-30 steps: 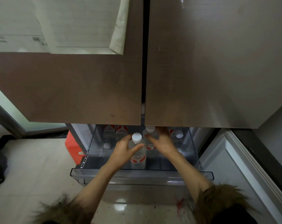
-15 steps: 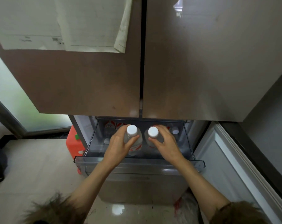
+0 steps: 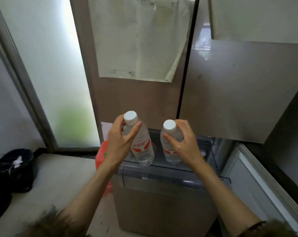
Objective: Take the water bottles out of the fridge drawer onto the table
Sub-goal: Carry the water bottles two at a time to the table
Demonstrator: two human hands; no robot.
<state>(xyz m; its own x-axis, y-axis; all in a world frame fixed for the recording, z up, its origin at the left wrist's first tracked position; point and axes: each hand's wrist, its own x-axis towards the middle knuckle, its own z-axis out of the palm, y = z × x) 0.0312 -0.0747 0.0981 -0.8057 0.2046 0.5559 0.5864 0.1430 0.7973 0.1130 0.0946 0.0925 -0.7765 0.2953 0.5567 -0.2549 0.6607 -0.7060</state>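
My left hand (image 3: 121, 141) grips a clear water bottle (image 3: 142, 147) with a white cap and red label near its neck, held upright above the open fridge drawer (image 3: 175, 177). My right hand (image 3: 185, 142) grips a second, similar water bottle (image 3: 170, 151) the same way, a little to the right. Both bottles hang clear of the drawer, over its front rim. The drawer's inside is mostly hidden behind my hands and the bottles.
The fridge's two upper doors (image 3: 230, 91) are closed, with papers (image 3: 139, 40) stuck on them. A frosted glass door (image 3: 47, 65) stands at left. A red object (image 3: 102, 156) sits beside the drawer, a black bag (image 3: 14, 168) on the floor at far left.
Both hands have lifted their bottles up out of the drawer. My head has risen, so the fridge doors and papers now fill more of the view.
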